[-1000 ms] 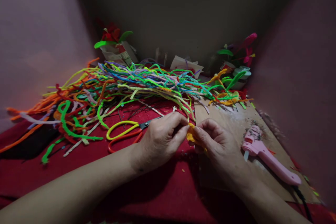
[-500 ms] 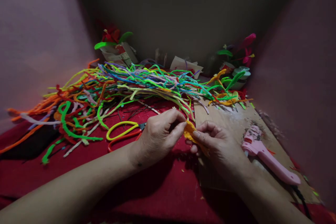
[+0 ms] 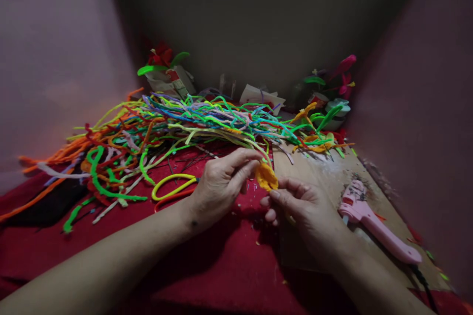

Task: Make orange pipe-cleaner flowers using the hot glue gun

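Between my hands is a small orange fuzzy petal-like piece [image 3: 266, 177], which looks formed from pipe cleaner. My left hand [image 3: 225, 179] pinches its upper left edge between thumb and fingers. At the lower right edge, my right hand [image 3: 295, 202] grips it with thumb and forefinger, the other fingers curled beneath. Scissors with yellow and red handles [image 3: 173, 187] lie by my left wrist, their blades hidden behind that hand. A large heap of colourful pipe cleaners [image 3: 207, 118] spreads just beyond my hands.
A pink glue gun [image 3: 380, 231] with a black cord rests on a wooden board [image 3: 314, 162] to the right. Red cloth [image 3: 221, 275] covers the table. Fuzzy flowers [image 3: 160, 59] and a lidded jar [image 3: 338, 108] stand at the back, near walls on both sides.
The orange piece has turned, showing more of its broad cupped face. My right hand's grip has shifted down to its lower edge. The view has tilted slightly.
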Demonstrator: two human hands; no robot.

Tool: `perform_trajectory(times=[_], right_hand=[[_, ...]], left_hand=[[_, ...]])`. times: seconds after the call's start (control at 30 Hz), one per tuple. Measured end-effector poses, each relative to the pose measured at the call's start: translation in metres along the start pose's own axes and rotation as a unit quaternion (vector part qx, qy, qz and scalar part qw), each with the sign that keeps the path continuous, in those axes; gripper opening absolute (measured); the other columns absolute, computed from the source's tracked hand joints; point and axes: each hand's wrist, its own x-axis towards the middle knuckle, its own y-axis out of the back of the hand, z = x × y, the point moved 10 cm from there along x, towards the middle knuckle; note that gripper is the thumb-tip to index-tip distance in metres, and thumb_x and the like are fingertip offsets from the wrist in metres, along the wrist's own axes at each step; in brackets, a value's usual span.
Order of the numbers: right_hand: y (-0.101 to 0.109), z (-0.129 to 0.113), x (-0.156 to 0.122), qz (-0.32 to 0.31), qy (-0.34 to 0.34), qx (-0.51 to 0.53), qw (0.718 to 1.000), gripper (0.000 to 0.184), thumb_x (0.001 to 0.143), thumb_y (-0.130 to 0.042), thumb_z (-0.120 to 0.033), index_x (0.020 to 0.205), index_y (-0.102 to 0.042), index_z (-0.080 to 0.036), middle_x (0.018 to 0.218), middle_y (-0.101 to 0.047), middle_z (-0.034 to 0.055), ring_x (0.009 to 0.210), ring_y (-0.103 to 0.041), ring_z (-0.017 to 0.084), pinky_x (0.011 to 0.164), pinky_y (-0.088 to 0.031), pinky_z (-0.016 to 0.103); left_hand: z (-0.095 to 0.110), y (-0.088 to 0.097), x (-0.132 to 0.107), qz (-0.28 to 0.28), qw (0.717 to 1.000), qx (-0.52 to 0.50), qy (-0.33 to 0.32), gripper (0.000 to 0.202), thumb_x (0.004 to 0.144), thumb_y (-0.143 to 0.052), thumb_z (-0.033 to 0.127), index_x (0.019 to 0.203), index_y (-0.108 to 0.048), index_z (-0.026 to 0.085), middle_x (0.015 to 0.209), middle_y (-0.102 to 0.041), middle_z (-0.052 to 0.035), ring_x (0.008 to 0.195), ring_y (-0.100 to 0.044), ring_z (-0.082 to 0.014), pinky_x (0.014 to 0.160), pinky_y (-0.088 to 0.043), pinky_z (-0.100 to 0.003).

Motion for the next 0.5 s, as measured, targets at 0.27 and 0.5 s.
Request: perform_trajectory(times=[0.27, 0.5], right_hand=[[-0.006, -0.01, 0.006, -0.035, 0.057, 0.052, 0.996, 0.041, 0.072, -0.067, -0.027, 0.103, -0.042, -0.018, 0.061, -0.067, 0.0004, 0.043, -0.059, 0.013, 0.042, -0.043, 0.021], [-0.015, -0.006, 0.003, -0.053, 0.046, 0.041, 0.997, 0.067, 0.075, -0.064, -0.029, 0.13, -0.027, -0.016, 0.059, -0.064, -0.0001, 0.045, -0.06, 0.014, 0.043, -0.044, 0.022]], left_hand=[[-0.048, -0.032, -0.011, -0.111, 0.935, -0.202, 0.271, 0.017, 0.075, -0.059, 0.031, 0.078, -0.058, 0.014, 0.05, -0.05, 0.0051, 0.035, -0.036, -0.0034, 0.034, -0.026, -0.016], [-0.053, -0.076, -0.033, -0.204, 0.861, -0.35, 0.307, 0.022, 0.075, -0.058, 0.032, 0.066, -0.055, 0.012, 0.05, -0.054, 0.0002, 0.037, -0.041, -0.0045, 0.034, -0.021, -0.017]])
